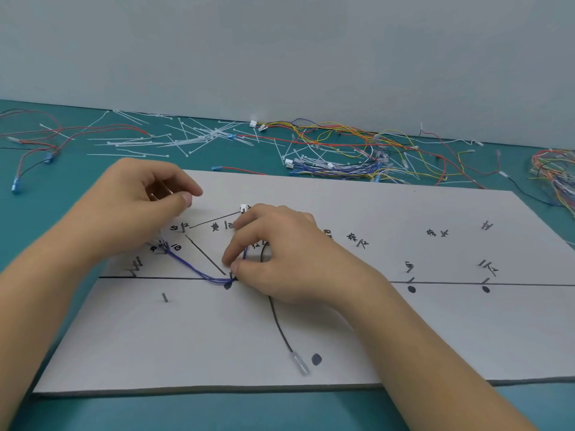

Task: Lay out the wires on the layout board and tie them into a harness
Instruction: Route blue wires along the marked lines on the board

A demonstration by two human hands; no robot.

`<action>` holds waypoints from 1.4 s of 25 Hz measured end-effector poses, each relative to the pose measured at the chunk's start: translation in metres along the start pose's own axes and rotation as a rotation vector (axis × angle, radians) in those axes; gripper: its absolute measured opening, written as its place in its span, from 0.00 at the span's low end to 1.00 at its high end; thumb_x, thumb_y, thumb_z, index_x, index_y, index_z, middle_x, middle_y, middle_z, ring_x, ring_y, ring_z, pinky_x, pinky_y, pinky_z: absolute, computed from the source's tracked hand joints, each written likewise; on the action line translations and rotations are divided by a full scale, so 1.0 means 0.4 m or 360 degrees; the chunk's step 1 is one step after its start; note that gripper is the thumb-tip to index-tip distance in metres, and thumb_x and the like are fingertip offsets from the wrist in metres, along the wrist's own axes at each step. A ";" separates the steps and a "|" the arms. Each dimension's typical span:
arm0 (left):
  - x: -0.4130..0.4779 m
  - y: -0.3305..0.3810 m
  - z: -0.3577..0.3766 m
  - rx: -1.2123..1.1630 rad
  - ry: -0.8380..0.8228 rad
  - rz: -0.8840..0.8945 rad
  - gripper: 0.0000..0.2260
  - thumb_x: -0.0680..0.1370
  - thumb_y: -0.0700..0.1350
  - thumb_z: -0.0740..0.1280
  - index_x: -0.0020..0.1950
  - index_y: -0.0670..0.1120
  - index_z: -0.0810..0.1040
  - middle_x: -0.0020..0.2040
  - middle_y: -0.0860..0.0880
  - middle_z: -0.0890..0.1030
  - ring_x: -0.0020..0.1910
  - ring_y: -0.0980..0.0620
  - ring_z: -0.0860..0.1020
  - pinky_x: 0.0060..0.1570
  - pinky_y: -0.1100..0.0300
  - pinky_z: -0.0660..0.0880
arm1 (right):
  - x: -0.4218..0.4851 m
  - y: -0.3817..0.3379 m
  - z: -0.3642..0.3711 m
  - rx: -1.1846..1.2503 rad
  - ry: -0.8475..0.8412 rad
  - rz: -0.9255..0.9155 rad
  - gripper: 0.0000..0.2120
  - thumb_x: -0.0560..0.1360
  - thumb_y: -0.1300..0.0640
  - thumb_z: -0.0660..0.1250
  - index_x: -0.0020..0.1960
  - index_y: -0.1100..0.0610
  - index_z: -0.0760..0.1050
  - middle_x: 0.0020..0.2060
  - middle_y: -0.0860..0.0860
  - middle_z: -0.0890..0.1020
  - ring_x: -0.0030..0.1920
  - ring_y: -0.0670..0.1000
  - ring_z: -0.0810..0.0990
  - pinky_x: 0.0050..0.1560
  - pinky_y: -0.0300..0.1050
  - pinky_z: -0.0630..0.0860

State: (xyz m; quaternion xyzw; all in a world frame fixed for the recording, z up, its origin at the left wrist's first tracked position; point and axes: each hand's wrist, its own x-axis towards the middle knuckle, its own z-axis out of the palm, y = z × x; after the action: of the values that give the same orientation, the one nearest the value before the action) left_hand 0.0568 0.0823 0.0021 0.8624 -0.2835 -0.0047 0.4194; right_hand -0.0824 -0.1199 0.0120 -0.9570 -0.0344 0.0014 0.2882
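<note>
The white layout board (404, 331) lies flat on the teal table, marked with black lines, dots, handwritten labels and small metal pins. Purple wires (193, 270) sag across it from a pin at the left to the pin by a black dot near the middle. My right hand (289, 259) pinches those wires at that middle pin. My left hand (137, 206) hovers over the board's upper left with fingers curled, pinching something small that I cannot make out. A white connector (244, 208) sits just above my right hand. A black wire (280, 325) runs down to a clear terminal sleeve (299, 363).
Loose white cable ties (174, 138) are scattered behind the board. A tangle of coloured wires (351, 150) lies at the back centre, red wires (37, 141) at the back left, another bundle (557, 172) at the far right. A pale wall stands behind.
</note>
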 end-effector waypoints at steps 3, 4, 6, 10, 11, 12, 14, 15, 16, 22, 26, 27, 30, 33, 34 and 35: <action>-0.001 0.003 0.021 0.0105 -0.0238 0.0005 0.09 0.77 0.45 0.73 0.46 0.61 0.84 0.37 0.53 0.83 0.36 0.51 0.79 0.40 0.55 0.77 | -0.001 0.003 -0.001 0.0015 0.0006 0.0009 0.07 0.75 0.50 0.70 0.48 0.41 0.85 0.57 0.38 0.78 0.62 0.44 0.72 0.67 0.50 0.59; -0.003 0.006 0.029 0.0146 -0.0314 0.0024 0.09 0.77 0.45 0.74 0.46 0.62 0.84 0.37 0.54 0.82 0.33 0.56 0.76 0.37 0.58 0.74 | -0.001 0.002 0.001 -0.0002 0.0000 0.0004 0.07 0.75 0.51 0.69 0.48 0.41 0.85 0.57 0.38 0.78 0.62 0.45 0.73 0.67 0.51 0.60; -0.002 0.008 0.037 0.0167 -0.0371 0.0051 0.09 0.76 0.46 0.75 0.46 0.62 0.84 0.39 0.56 0.81 0.32 0.59 0.73 0.36 0.60 0.71 | 0.003 -0.001 0.004 -0.0038 -0.0012 -0.0002 0.09 0.76 0.53 0.68 0.48 0.41 0.85 0.56 0.40 0.78 0.62 0.47 0.73 0.68 0.53 0.60; 0.004 0.003 0.036 0.0139 -0.0365 0.0051 0.08 0.77 0.46 0.74 0.47 0.62 0.84 0.40 0.56 0.81 0.32 0.59 0.72 0.37 0.60 0.71 | 0.012 0.002 -0.013 0.0149 0.0091 0.0171 0.12 0.76 0.58 0.66 0.50 0.42 0.83 0.55 0.43 0.79 0.58 0.48 0.76 0.66 0.51 0.68; 0.004 0.001 0.037 0.0129 -0.0363 0.0052 0.08 0.77 0.46 0.74 0.48 0.61 0.84 0.40 0.56 0.81 0.32 0.59 0.72 0.37 0.60 0.71 | 0.011 0.004 -0.018 0.0195 0.0156 0.0236 0.15 0.75 0.60 0.64 0.50 0.42 0.83 0.54 0.43 0.80 0.55 0.49 0.77 0.62 0.49 0.72; 0.003 0.000 0.037 0.0117 -0.0362 0.0048 0.08 0.77 0.46 0.74 0.48 0.61 0.84 0.40 0.56 0.81 0.32 0.59 0.72 0.37 0.59 0.71 | 0.013 0.003 -0.024 0.0163 0.0210 0.0274 0.16 0.73 0.60 0.61 0.50 0.43 0.82 0.53 0.44 0.80 0.52 0.49 0.78 0.57 0.47 0.74; 0.004 0.001 0.036 0.0097 -0.0364 0.0029 0.08 0.77 0.46 0.74 0.48 0.60 0.84 0.40 0.56 0.81 0.31 0.59 0.72 0.36 0.59 0.70 | 0.030 0.005 -0.042 -0.0019 0.0241 0.0302 0.18 0.67 0.58 0.59 0.50 0.44 0.81 0.52 0.44 0.81 0.51 0.51 0.80 0.53 0.47 0.78; 0.005 0.002 0.035 0.0095 -0.0366 0.0015 0.08 0.77 0.46 0.74 0.48 0.61 0.84 0.40 0.57 0.80 0.31 0.59 0.73 0.36 0.59 0.70 | 0.050 0.013 -0.057 -0.0083 0.0265 0.0329 0.20 0.65 0.57 0.58 0.50 0.44 0.81 0.51 0.45 0.82 0.51 0.52 0.81 0.52 0.49 0.79; 0.006 0.002 0.035 0.0097 -0.0367 0.0005 0.08 0.78 0.46 0.74 0.48 0.61 0.84 0.39 0.57 0.80 0.31 0.59 0.73 0.36 0.59 0.70 | 0.078 0.030 -0.078 -0.0131 0.0332 0.0381 0.20 0.64 0.56 0.58 0.50 0.45 0.81 0.50 0.46 0.82 0.50 0.53 0.81 0.52 0.50 0.80; 0.007 0.002 0.037 0.0082 -0.0351 -0.0017 0.07 0.78 0.46 0.73 0.48 0.59 0.84 0.39 0.57 0.80 0.30 0.59 0.72 0.35 0.61 0.69 | 0.278 0.220 -0.183 -0.0412 0.0285 0.0591 0.20 0.73 0.68 0.62 0.51 0.49 0.86 0.36 0.42 0.74 0.48 0.53 0.78 0.47 0.43 0.73; 0.005 0.001 0.040 0.0079 -0.0358 -0.0024 0.07 0.78 0.46 0.72 0.48 0.59 0.84 0.39 0.57 0.80 0.30 0.59 0.71 0.36 0.60 0.69 | 0.333 0.284 -0.180 -0.0435 0.0206 0.0521 0.14 0.73 0.65 0.70 0.48 0.47 0.87 0.36 0.39 0.75 0.46 0.51 0.77 0.41 0.37 0.70; 0.006 0.001 0.039 0.0086 -0.0357 -0.0026 0.07 0.78 0.46 0.72 0.48 0.59 0.84 0.38 0.57 0.80 0.30 0.59 0.71 0.35 0.60 0.69 | 0.339 0.290 -0.179 -0.0430 0.0234 0.0495 0.11 0.72 0.64 0.73 0.45 0.47 0.86 0.36 0.39 0.76 0.46 0.50 0.77 0.38 0.37 0.70; 0.008 0.000 0.038 0.0099 -0.0356 -0.0026 0.07 0.78 0.45 0.72 0.48 0.59 0.84 0.39 0.57 0.80 0.31 0.58 0.71 0.35 0.63 0.69 | 0.345 0.302 -0.172 -0.0484 0.0231 0.0415 0.10 0.72 0.63 0.74 0.39 0.48 0.82 0.37 0.42 0.79 0.48 0.52 0.80 0.45 0.43 0.76; 0.006 0.001 0.036 0.0089 -0.0366 -0.0025 0.06 0.78 0.46 0.72 0.48 0.59 0.84 0.40 0.56 0.80 0.31 0.59 0.71 0.35 0.63 0.69 | 0.335 0.303 -0.173 -0.0475 0.0288 0.0372 0.07 0.77 0.62 0.68 0.44 0.51 0.78 0.45 0.50 0.81 0.53 0.57 0.80 0.53 0.49 0.78; 0.007 0.000 0.035 0.0090 -0.0368 -0.0024 0.06 0.78 0.46 0.73 0.48 0.59 0.84 0.40 0.56 0.80 0.31 0.59 0.71 0.35 0.62 0.70 | 0.331 0.302 -0.181 -0.0387 0.0396 0.0370 0.05 0.78 0.62 0.66 0.47 0.53 0.76 0.47 0.53 0.82 0.53 0.58 0.80 0.52 0.50 0.78; 0.008 0.000 0.035 0.0091 -0.0368 -0.0025 0.06 0.78 0.46 0.73 0.48 0.59 0.84 0.40 0.56 0.80 0.31 0.58 0.71 0.36 0.61 0.70 | 0.326 0.300 -0.193 -0.0289 0.0534 0.0365 0.04 0.80 0.61 0.63 0.51 0.54 0.75 0.48 0.55 0.82 0.52 0.58 0.80 0.52 0.51 0.78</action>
State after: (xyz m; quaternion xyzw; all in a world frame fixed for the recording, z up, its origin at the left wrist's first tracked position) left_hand 0.0560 0.0707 -0.0064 0.8699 -0.3231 -0.0993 0.3591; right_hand 0.0573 -0.2535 0.0124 -0.9634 0.1231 -0.1283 0.2004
